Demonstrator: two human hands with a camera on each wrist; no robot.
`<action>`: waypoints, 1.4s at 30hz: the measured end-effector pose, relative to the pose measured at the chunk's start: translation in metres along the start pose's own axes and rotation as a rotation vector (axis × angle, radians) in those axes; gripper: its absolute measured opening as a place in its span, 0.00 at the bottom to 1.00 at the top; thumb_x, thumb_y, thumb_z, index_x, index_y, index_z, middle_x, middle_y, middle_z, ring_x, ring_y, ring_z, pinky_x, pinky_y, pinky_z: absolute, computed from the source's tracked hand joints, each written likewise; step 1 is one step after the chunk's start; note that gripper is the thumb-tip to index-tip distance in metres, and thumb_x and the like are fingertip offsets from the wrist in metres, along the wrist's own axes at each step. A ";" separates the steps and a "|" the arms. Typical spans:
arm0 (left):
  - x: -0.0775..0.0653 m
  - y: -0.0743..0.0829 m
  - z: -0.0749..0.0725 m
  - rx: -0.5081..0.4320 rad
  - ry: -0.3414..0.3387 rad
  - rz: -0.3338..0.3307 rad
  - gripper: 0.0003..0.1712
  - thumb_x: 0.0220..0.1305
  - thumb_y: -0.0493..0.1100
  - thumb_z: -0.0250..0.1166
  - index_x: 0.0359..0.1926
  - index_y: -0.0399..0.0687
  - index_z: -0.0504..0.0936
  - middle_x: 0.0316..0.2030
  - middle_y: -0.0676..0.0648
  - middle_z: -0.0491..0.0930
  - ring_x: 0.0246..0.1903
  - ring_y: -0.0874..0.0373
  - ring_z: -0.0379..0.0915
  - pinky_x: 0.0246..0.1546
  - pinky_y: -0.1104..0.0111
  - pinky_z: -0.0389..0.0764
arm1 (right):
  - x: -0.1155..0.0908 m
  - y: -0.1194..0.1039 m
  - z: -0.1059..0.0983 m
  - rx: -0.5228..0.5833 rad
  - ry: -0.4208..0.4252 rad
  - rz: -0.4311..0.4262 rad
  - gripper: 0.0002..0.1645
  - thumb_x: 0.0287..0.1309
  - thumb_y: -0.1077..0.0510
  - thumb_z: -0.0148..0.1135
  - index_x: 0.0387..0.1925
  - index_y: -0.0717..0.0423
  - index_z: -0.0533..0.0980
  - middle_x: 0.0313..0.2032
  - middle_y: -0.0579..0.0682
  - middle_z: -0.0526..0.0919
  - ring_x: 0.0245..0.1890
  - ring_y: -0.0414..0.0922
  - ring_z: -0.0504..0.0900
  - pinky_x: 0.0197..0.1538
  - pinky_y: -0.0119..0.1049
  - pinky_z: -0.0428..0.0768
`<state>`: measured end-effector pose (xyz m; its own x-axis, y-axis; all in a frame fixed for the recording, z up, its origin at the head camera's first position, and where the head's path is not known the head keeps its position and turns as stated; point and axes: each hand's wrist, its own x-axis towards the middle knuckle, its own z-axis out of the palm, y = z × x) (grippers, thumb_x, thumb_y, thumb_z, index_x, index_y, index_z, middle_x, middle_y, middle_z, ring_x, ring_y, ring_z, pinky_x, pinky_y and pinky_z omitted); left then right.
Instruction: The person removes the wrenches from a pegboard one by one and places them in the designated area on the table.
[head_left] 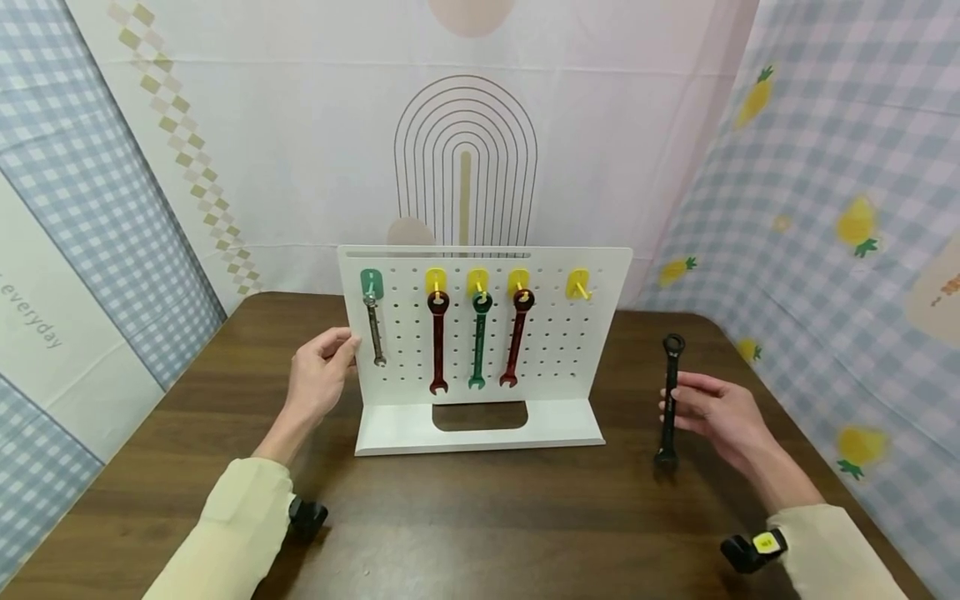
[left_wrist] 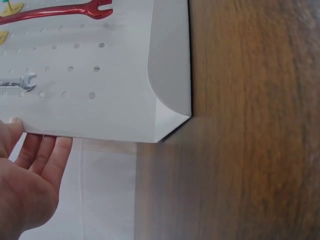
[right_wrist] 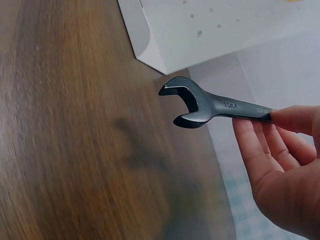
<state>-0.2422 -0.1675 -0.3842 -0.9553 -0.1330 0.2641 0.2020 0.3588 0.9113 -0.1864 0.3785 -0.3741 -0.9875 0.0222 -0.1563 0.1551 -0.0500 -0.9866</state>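
With thumb in front and fingers behind, my left hand (head_left: 318, 375) pinches the left edge of a white pegboard stand (head_left: 555, 350). My right hand (head_left: 726, 418) holds a black combination wrench (head_left: 670, 400) by its shank, roughly upright beside the board, ring end up. The wrench's open end (right_wrist: 192, 102) shows clearly in the right wrist view, above the table. From the board's hooks hang a small silver wrench (head_left: 376, 333), a dark red wrench (head_left: 438, 350), a green wrench (head_left: 479, 346) and another red wrench (head_left: 516, 346). Farther right, a yellow hook (head_left: 578, 284) sticks out of the board.
The stand is on a dark wood table (head_left: 480, 525). Behind it hangs a white printed cloth (head_left: 300, 150). Blue checked cloth (head_left: 810, 217) borders the table's right side, close to my right hand, and more hangs on the left.
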 end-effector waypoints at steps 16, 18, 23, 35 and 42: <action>0.001 0.000 0.000 0.014 0.006 -0.001 0.17 0.80 0.47 0.62 0.55 0.37 0.85 0.48 0.34 0.85 0.37 0.71 0.79 0.42 0.73 0.90 | 0.001 0.000 -0.025 -0.023 0.036 0.019 0.14 0.74 0.63 0.63 0.43 0.38 0.86 0.37 0.42 0.93 0.39 0.40 0.92 0.42 0.37 0.92; 0.001 0.001 0.000 0.009 0.005 -0.006 0.17 0.80 0.47 0.62 0.56 0.38 0.85 0.49 0.34 0.85 0.37 0.71 0.79 0.43 0.73 0.90 | 0.002 0.000 -0.027 -0.028 0.033 0.028 0.14 0.74 0.63 0.63 0.42 0.38 0.86 0.37 0.41 0.92 0.39 0.40 0.91 0.42 0.36 0.92; 0.000 0.001 -0.001 -0.010 0.003 -0.016 0.18 0.80 0.47 0.62 0.57 0.38 0.85 0.51 0.33 0.85 0.38 0.71 0.80 0.43 0.71 0.90 | 0.002 0.001 -0.032 -0.039 0.034 0.054 0.15 0.74 0.63 0.63 0.42 0.37 0.86 0.38 0.40 0.93 0.39 0.40 0.91 0.43 0.36 0.92; 0.000 0.001 -0.001 0.003 -0.009 -0.016 0.19 0.80 0.48 0.61 0.58 0.38 0.84 0.52 0.34 0.85 0.39 0.68 0.80 0.44 0.72 0.90 | 0.004 0.004 -0.043 -0.056 0.024 0.082 0.15 0.73 0.63 0.65 0.43 0.35 0.85 0.38 0.39 0.92 0.40 0.39 0.91 0.44 0.36 0.92; 0.000 0.002 -0.002 0.004 -0.011 -0.024 0.19 0.80 0.49 0.61 0.58 0.38 0.84 0.52 0.34 0.85 0.40 0.65 0.80 0.44 0.71 0.90 | 0.006 0.004 -0.048 -0.036 0.051 0.117 0.15 0.73 0.63 0.64 0.40 0.36 0.85 0.38 0.40 0.92 0.39 0.38 0.90 0.44 0.37 0.92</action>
<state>-0.2412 -0.1685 -0.3821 -0.9622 -0.1312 0.2388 0.1783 0.3596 0.9159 -0.1899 0.4261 -0.3808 -0.9601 0.0688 -0.2712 0.2705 -0.0196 -0.9625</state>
